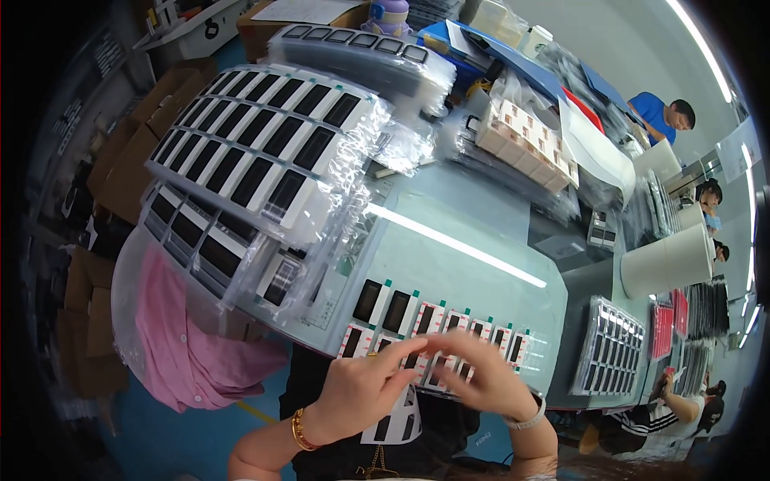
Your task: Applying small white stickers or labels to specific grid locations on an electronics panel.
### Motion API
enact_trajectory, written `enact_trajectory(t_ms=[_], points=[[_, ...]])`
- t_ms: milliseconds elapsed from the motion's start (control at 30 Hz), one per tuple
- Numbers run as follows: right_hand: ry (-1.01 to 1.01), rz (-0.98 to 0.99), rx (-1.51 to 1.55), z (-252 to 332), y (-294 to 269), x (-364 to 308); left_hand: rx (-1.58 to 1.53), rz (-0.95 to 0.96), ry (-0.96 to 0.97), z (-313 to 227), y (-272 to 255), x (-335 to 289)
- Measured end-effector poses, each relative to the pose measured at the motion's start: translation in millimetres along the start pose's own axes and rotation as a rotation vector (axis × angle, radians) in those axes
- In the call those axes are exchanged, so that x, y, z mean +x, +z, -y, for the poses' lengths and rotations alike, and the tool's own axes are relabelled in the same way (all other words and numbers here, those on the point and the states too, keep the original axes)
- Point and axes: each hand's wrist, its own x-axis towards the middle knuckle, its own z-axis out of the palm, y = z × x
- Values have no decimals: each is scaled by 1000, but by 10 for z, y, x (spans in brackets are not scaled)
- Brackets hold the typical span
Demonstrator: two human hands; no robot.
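Flat, glossy black rectangular panels with green tabs [397, 311] lie at lower centre on the pale-green surface [449, 264]; the left hand [361, 391] and right hand [483, 372] meet over some, fingers bent (whether gripping anything, I cannot tell). Probably light, stiff, slippery, fragile: hold by edges.

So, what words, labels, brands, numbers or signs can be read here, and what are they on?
I won't copy out wording or numbers, but print shows here:
White surface at top left: one bold dark mark.
Red-marked panels by the hands: too small to read.
White cup: round mark, too small.
Paper sheet: too faint.
Pale stacked boxes: too small.
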Motion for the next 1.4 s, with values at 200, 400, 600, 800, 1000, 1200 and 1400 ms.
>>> enact_trajectory(t_ms=[200,400,600,800,1000,1200,1400], points=[[104,69,264,137,206,-239,-529,128,-373,-40,-172,-92],[158,128,195,236,206,-209,-272,54,-92,91,-140,-157],[95,98,206,183,242,-151,-276,9,56,155,-155,-232],[115,66,453,210,231,-57,-178,-51,15,140,-142,-274],[107,-148,441,107,209,27,-157,-106,15,152,-262,-217],[186,-242,532,-106,44,299,-104,-171,-220,349,-474,-311],[195,-185,231,-282,171,512,70,-49,-72,345,-326,-217]])
